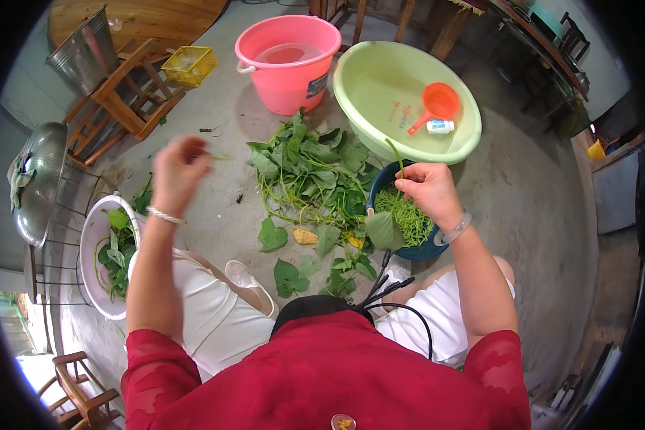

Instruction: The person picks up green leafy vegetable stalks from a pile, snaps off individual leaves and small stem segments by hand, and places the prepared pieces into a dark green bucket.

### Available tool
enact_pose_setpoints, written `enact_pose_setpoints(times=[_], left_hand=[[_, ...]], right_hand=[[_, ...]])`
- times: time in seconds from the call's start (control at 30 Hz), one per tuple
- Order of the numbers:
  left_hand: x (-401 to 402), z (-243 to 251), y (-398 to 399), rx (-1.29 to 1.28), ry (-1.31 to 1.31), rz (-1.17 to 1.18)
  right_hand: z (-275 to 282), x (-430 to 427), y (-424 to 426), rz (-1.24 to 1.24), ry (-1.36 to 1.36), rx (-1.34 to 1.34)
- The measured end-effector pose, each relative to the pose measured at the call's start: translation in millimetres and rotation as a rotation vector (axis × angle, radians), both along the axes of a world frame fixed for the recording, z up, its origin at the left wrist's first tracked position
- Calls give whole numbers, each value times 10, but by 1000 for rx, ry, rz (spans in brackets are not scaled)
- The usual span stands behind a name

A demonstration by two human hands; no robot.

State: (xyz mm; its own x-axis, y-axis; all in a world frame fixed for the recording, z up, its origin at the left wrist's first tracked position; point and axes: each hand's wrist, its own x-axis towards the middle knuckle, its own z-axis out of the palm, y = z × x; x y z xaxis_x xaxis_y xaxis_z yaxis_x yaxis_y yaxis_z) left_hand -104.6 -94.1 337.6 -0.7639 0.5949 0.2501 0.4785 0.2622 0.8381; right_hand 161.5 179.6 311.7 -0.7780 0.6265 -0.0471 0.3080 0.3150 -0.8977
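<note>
My right hand (430,191) pinches a green leaf stem (396,153) between thumb and fingers, above a dark blue basin (376,188) of short cut green stems (403,215). A broad leaf (381,231) hangs just below that hand. My left hand (180,169) is raised over the floor at the left, blurred, with a thin green strand (221,157) at its fingertips. Between the hands a heap of leafy green vines (314,177) lies on the concrete floor. Loose leaves (272,235) and a yellow leaf (305,236) lie nearer to me.
A white tub (88,252) with leaves stands at my left. Beyond the heap are a pink bucket (290,75) and a pale green basin (355,115) holding a red dipper (441,101) and a white bottle (439,127). Wooden stools (121,110) and a yellow crate (190,65) are at upper left.
</note>
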Motion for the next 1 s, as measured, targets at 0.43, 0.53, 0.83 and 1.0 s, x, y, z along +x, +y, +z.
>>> enact_pose_setpoints(times=[0.43, 0.53, 0.83, 1.0], left_hand=[[-838, -683, -2715, -1204, 125, 771], [-875, -1181, -3084, -1355, -39, 784], [-728, -211, -1763, -968, 419, 647], [105, 117, -210, -358, 470, -62]], right_hand=[[225, 12, -77, 3, 82, -347], [239, -5, -112, 7, 80, -351], [282, -47, -182, 35, 41, -468], [200, -65, -237, 11, 102, -629]])
